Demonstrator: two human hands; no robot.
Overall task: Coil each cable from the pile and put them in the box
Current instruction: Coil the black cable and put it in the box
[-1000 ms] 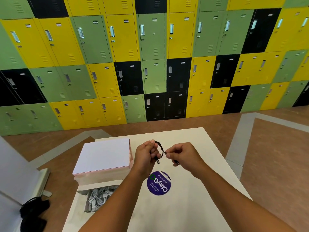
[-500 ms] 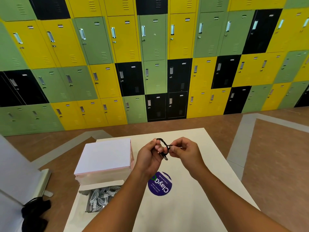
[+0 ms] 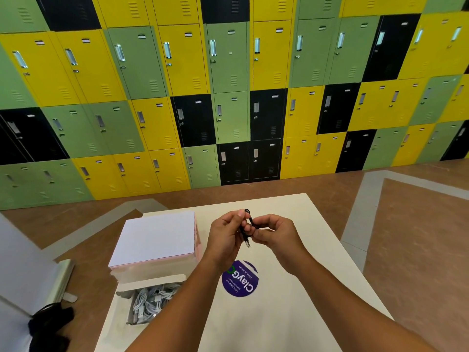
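A: Where's our black cable (image 3: 250, 220)?
B: Above the middle of the table (image 3: 291, 313), pinched in our left hand (image 3: 227, 236) and right hand (image 3: 278, 235). It's light and floppy, so we'd grip the loops themselves, not the dangling plug (image 3: 247, 243)

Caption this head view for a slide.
Left hand and right hand coil a thin black cable above a white table.

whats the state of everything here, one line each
black cable, looped small, held above the table between both hands
left hand, pinching the cable
right hand, pinching the cable
box, open
white cables, bundled inside the box
lockers, doors shut
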